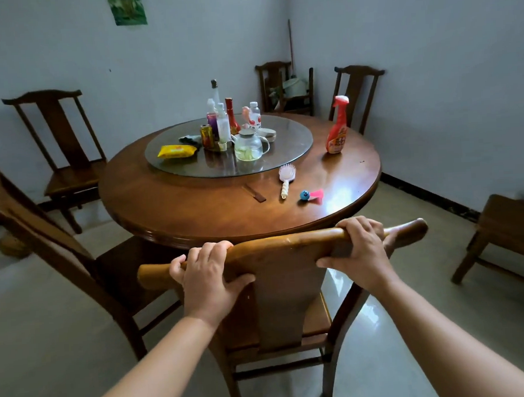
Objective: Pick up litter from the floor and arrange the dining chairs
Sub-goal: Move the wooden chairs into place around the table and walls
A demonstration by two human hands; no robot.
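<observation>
My left hand (206,280) and right hand (362,250) each have a firm grip on the curved top rail of the nearest dining chair (285,288), fingers curled over the far edge and thumbs pressed against the near face. This chair faces the round tabletop (194,211), its top rail just at the near rim. To my left, a second chair (59,239) stands angled toward the rim, its seat partly under it. At the right edge, a stool (505,228) stands apart on the floor.

On the near part of the tabletop lie a comb (255,193), a hairbrush (286,178) and a small blue and pink toy (311,194). A red spray bottle (337,127) stands upright to the right. On the glass turntable (288,148) sit a yellow packet (176,150), a glass teapot (249,145) and a cluster of bottles (223,121).

Further off, one chair (60,142) stands at the far left, another (355,93) at the far right, and a third (279,85) in the corner.
</observation>
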